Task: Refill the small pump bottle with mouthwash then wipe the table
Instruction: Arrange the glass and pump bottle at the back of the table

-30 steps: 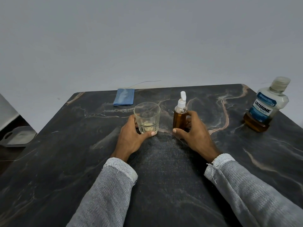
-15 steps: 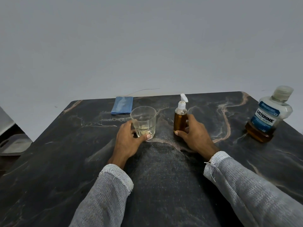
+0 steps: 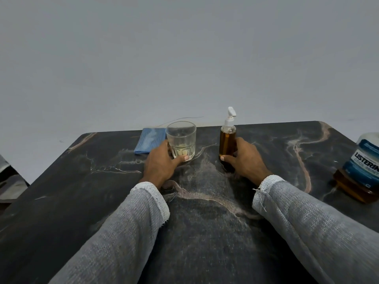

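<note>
Since a second ago both hands have slid forward over the table [image 3: 61, 201], pushing the glass [image 3: 181, 140] and the pump bottle [image 3: 227, 141] away from the person and toward the far edge. The cloth [image 3: 149, 142], which stood clear of the glass before, is now just behind it and partly hidden by it.

The left hand [image 3: 162, 167] is wrapped around the lower part of the glass, with the thumb across the front. Only a little pale liquid remains at the bottom of the glass. The right hand [image 3: 244, 160] holds the foot of the pump bottle, thumb in front and fingers behind. The bottle stands upright, filled with amber liquid almost to the neck, and its white pump is on. The big mouthwash bottle [image 3: 363, 169] stands at the right edge, well apart, with its cap on.

I judge that the filling is finished and the person is clearing space for wiping. To do this well, keep both vessels flat on the table while they slide, and hold them low, because the thin bottle can tip easily. Stop before the far edge. Then let go gently, take the blue cloth from behind the glass, and wipe the middle area, where any drops would have fallen.
</note>
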`<state>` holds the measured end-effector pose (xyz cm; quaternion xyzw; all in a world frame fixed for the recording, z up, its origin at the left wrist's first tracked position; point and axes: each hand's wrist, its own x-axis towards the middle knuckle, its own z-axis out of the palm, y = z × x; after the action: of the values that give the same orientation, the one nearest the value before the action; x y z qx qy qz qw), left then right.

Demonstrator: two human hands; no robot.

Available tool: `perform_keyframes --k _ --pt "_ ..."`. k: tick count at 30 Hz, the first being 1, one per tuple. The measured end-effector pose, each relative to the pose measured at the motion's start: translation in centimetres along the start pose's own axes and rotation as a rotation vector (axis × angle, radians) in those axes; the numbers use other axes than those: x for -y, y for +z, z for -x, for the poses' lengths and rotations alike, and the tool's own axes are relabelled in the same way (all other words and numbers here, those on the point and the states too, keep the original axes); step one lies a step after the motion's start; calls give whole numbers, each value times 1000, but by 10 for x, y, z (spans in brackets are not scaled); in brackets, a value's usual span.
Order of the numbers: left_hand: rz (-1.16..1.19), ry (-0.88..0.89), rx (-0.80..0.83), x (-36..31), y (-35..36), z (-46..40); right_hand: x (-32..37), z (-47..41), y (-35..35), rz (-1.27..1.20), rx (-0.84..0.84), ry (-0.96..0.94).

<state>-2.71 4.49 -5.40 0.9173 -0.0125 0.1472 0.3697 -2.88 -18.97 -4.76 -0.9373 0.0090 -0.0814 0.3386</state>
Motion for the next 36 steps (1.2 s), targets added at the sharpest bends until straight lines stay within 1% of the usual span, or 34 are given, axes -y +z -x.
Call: perform_keyframes --k 3,6,10,13,17,23,28,36 --pt "-94 26 -14 1 4 -17 -1 -20 6 9 -16 -3" --pt "-123 30 -4 2 8 -34 -3 -38 13 31 -33 -15" --pt "-59 18 18 6 14 -54 -3 -59 20 33 -43 -23" --pt "9 -30 32 8 21 -65 -3 -73 24 43 -36 -26" --pt "53 -66 10 12 29 -75 -3 -88 29 81 -36 -15" --pt "77 -73 -44 16 38 -77 -3 -100 34 64 -26 30" --pt "83 -66 12 19 37 -78 -5 -98 33 27 -39 22" --pt "26 -81 -35 20 42 -83 -6 -99 33 31 -55 15"
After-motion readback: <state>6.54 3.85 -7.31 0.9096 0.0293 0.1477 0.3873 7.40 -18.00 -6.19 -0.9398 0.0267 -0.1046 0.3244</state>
